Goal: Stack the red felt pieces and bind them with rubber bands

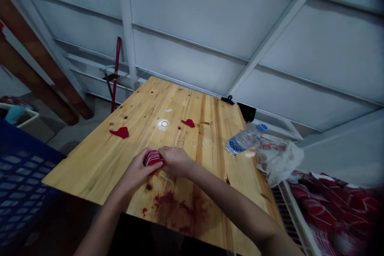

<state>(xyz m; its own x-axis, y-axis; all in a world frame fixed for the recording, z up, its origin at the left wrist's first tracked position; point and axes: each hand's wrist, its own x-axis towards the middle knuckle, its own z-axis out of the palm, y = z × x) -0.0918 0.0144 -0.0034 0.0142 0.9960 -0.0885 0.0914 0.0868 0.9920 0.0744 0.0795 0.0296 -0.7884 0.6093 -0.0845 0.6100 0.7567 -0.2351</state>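
Over the near part of the wooden table, my left hand (139,172) is closed around a small bundle of red cloth (153,157) with white stripes along its upper face; the thumb presses on its near side. My right hand (175,161) is curled against the bundle's right end, its fingertips mostly hidden, so I cannot tell whether they also pinch something small. Beyond the hands lie several pale rubber bands, among them one ring (179,143) and another ring (207,143). A red cloth piece (120,132) lies to the left, and another red piece (189,123) farther back.
Red lint (177,210) is scattered along the near edge of the wooden table (99,160). A water bottle (244,140) lies at the right, beside a clear plastic bag (280,158). Red striped cloth (333,204) fills a crate at far right. A blue basket (24,188) stands left.
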